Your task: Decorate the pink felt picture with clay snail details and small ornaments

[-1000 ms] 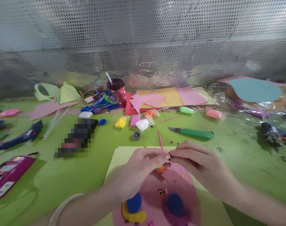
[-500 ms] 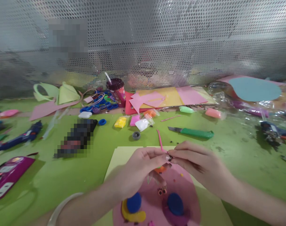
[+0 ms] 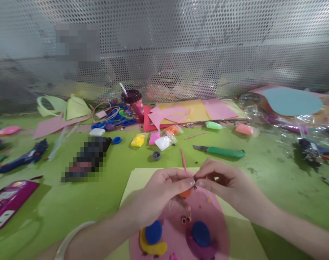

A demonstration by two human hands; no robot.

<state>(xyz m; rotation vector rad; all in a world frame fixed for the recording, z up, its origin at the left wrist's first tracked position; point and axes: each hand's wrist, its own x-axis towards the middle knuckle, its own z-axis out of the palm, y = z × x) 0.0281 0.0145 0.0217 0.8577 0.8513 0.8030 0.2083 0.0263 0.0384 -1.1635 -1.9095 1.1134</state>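
Note:
My left hand [image 3: 167, 191] pinches an orange clay piece [image 3: 185, 193], mostly covered by the fingers. My right hand [image 3: 224, 184] meets it from the right, thumb and forefinger closed on a tiny dark bit [image 3: 195, 180] at the left fingertips. Both hands hover over a pink paper oval [image 3: 177, 231], which lies on pale yellow paper [image 3: 130, 184]. On the oval sit a yellow clay shape [image 3: 160, 248] with a blue disc [image 3: 154, 232], a purple clay shape [image 3: 193, 247] with another blue disc [image 3: 201, 234], and a pair of small eyes [image 3: 186, 218].
Beyond the paper lie a pink modelling tool [image 3: 183, 159], a green utility knife [image 3: 225, 152], a grey cap [image 3: 156, 155] and clay packets [image 3: 138, 140]. A drink cup [image 3: 135, 106] stands by the perforated metal panel [image 3: 180, 47]. Glue guns [image 3: 26, 155] lie at both sides.
My right hand's fingers have drawn up and bent more into a pinch at the left fingertips. A dark crumb on the table near the knife is no longer visible. The left hand has barely moved.

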